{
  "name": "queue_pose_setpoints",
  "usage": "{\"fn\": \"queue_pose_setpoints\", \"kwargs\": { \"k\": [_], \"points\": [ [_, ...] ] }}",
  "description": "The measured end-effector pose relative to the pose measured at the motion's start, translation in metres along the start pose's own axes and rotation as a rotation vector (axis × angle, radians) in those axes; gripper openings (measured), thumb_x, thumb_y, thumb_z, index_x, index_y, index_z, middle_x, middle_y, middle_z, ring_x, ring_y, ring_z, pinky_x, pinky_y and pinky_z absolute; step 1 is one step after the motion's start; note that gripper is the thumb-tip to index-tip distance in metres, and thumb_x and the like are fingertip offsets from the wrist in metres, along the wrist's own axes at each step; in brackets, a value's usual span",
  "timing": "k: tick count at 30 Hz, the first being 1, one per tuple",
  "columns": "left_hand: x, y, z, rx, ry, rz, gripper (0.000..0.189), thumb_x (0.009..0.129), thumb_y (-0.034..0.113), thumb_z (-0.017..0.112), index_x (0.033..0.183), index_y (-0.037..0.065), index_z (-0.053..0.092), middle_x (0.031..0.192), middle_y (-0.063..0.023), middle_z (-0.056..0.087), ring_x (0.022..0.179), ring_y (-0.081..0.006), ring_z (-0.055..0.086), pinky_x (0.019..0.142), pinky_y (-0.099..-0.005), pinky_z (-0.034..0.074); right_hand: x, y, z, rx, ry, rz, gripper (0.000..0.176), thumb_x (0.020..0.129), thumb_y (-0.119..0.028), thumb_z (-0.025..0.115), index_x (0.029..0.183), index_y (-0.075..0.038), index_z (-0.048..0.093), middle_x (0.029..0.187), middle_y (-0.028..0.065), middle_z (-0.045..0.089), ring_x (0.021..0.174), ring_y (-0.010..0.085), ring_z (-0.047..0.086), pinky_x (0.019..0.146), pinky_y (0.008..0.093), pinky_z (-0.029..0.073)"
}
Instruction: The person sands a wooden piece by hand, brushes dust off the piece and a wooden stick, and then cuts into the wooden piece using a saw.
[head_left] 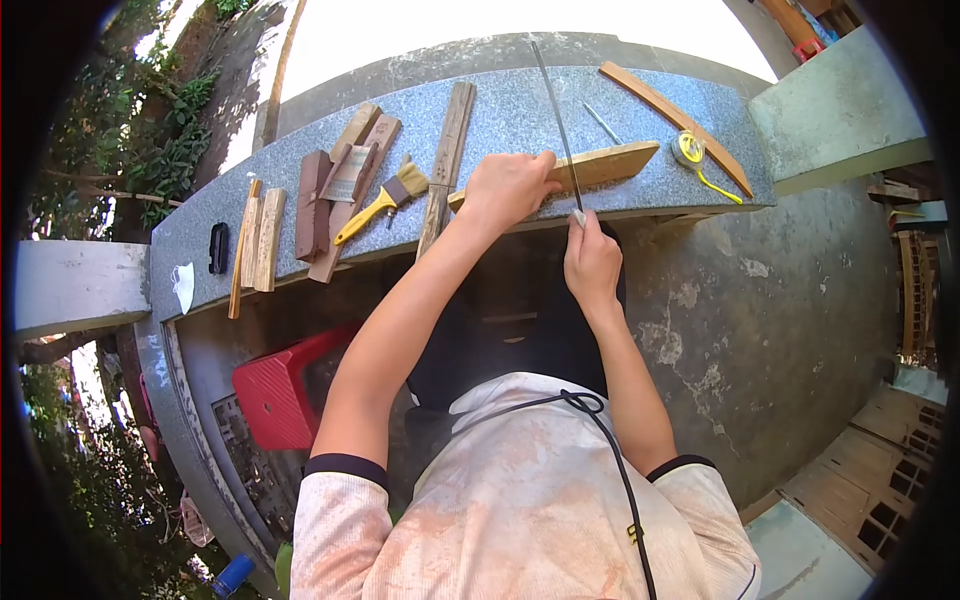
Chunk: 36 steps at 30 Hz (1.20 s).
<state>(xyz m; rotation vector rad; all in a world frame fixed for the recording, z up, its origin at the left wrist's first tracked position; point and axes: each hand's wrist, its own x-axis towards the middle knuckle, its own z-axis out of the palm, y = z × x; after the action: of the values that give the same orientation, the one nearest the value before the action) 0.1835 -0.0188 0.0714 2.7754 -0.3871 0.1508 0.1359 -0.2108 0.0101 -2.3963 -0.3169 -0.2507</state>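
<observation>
A wooden board [612,166] lies aslant at the front edge of the stone bench. My left hand [510,188] is closed over its left part and presses it down. In my right hand [592,258] is the pale handle end of a saw [556,110], whose long, thin dark blade shows edge-on. The blade crosses the board just right of my left fingers and points away from me. Whether its teeth have cut into the wood is hidden. Left of my left hand lies a narrow wooden strip [454,130]; beyond the board is a thin pencil-like stick [601,123].
On the speckled bench [400,235] lie a yellow-handled paintbrush [385,200], a wooden hand plane [314,205], several wood pieces [268,240], a black object [219,248], a tape measure [689,148] and a long wooden strip [680,118]. A red stool [275,398] stands below.
</observation>
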Motion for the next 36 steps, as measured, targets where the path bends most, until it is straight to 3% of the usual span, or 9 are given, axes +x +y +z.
{"fn": "queue_pose_setpoints", "kwargs": {
  "k": [5, 9, 17, 18, 23, 30, 36],
  "points": [
    [0.01, -0.008, -0.001, 0.041, 0.023, -0.003, 0.038, 0.1, 0.043, 0.072, 0.1, 0.006, 0.062, 0.08, -0.0175, 0.075, 0.08, -0.0399, 0.076, 0.069, -0.0519, 0.059, -0.022, 0.025, 0.001, 0.024, 0.027, -0.038, 0.015, 0.109, -0.019, 0.058, 0.11, -0.006, 0.064, 0.078, 0.0231, 0.073, 0.076, 0.0484, 0.072, 0.065, 0.0592, 0.054],
    [0.006, -0.001, 0.0, 0.038, -0.012, -0.01, 0.038, 0.1, 0.043, 0.073, 0.1, 0.006, 0.062, 0.08, -0.0168, 0.075, 0.08, -0.0385, 0.077, 0.069, -0.0508, 0.059, 0.007, -0.007, -0.001, -0.015, 0.012, -0.021, 0.015, 0.109, -0.02, 0.058, 0.108, -0.005, 0.063, 0.078, 0.0233, 0.072, 0.076, 0.0486, 0.072, 0.065, 0.0587, 0.054],
    [0.001, -0.002, 0.01, 0.055, 0.067, 0.028, 0.038, 0.1, 0.042, 0.073, 0.098, 0.006, 0.062, 0.077, -0.0158, 0.075, 0.073, -0.0386, 0.076, 0.063, -0.0499, 0.059, -0.013, 0.001, 0.001, 0.036, 0.042, -0.004, 0.017, 0.109, -0.021, 0.057, 0.108, -0.006, 0.065, 0.079, 0.0255, 0.072, 0.077, 0.0502, 0.071, 0.065, 0.0605, 0.053],
    [0.003, -0.001, 0.01, 0.043, 0.057, 0.033, 0.038, 0.1, 0.042, 0.073, 0.098, 0.006, 0.062, 0.077, -0.0158, 0.074, 0.073, -0.0385, 0.076, 0.063, -0.0497, 0.059, -0.002, -0.01, -0.004, 0.003, -0.036, 0.077, 0.017, 0.11, -0.016, 0.056, 0.108, -0.004, 0.067, 0.087, 0.0257, 0.073, 0.084, 0.0488, 0.072, 0.069, 0.0562, 0.054],
    [0.006, -0.01, 0.007, 0.012, 0.07, 0.01, 0.038, 0.099, 0.042, 0.073, 0.099, 0.005, 0.064, 0.075, -0.0164, 0.073, 0.074, -0.0392, 0.076, 0.064, -0.0504, 0.059, -0.024, 0.008, 0.005, 0.014, -0.005, 0.026, 0.016, 0.109, -0.019, 0.057, 0.108, -0.005, 0.067, 0.081, 0.0254, 0.073, 0.079, 0.0496, 0.072, 0.067, 0.0601, 0.053],
    [0.005, -0.008, 0.005, 0.01, 0.034, 0.01, 0.04, 0.099, 0.044, 0.074, 0.101, 0.005, 0.065, 0.076, -0.0168, 0.073, 0.075, -0.0396, 0.076, 0.065, -0.0514, 0.058, 0.012, -0.012, 0.001, 0.022, -0.007, 0.024, 0.018, 0.109, -0.019, 0.057, 0.11, -0.005, 0.068, 0.083, 0.0249, 0.073, 0.082, 0.0493, 0.073, 0.068, 0.0585, 0.054],
    [0.012, -0.014, 0.001, 0.017, 0.003, -0.031, 0.042, 0.098, 0.046, 0.074, 0.104, 0.005, 0.067, 0.079, -0.0176, 0.075, 0.081, -0.0397, 0.077, 0.069, -0.0515, 0.06, -0.021, 0.01, 0.007, 0.061, -0.007, 0.004, 0.018, 0.109, -0.019, 0.057, 0.108, -0.005, 0.067, 0.085, 0.025, 0.074, 0.082, 0.0495, 0.073, 0.069, 0.06, 0.054]
  ]
}}
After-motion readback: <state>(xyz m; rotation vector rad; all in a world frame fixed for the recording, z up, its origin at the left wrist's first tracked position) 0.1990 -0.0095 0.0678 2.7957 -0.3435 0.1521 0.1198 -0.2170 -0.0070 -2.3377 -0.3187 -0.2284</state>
